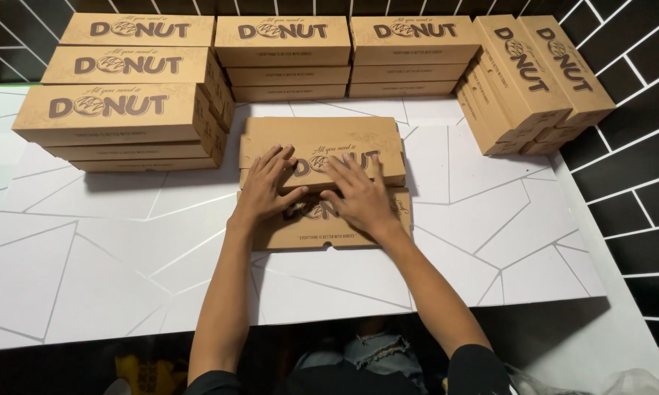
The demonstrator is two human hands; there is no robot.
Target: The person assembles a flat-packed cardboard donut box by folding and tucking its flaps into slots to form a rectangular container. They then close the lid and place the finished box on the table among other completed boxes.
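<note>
A flat brown cardboard box (pixel 322 146) lies in the middle of the white table (pixel 88 263), its lid folded partly down over the base. My left hand (pixel 265 186) rests flat on the lid's left part, fingers spread. Beside it, my right hand (pixel 359 196) presses flat on the lid's right part, fingers spread toward the far side. Both palms cover the printed front panel, and neither hand grips anything. The box's front flap (pixel 315 238) pokes out toward me below my wrists.
Stacks of closed brown boxes line the back: a stepped stack at far left (pixel 117 110), two stacks at the back centre (pixel 282 55) (pixel 413 51), and tilted boxes leaning at the right (pixel 531 80). A black tiled wall (pixel 637 146) borders the right. The table's near edge runs below my forearms.
</note>
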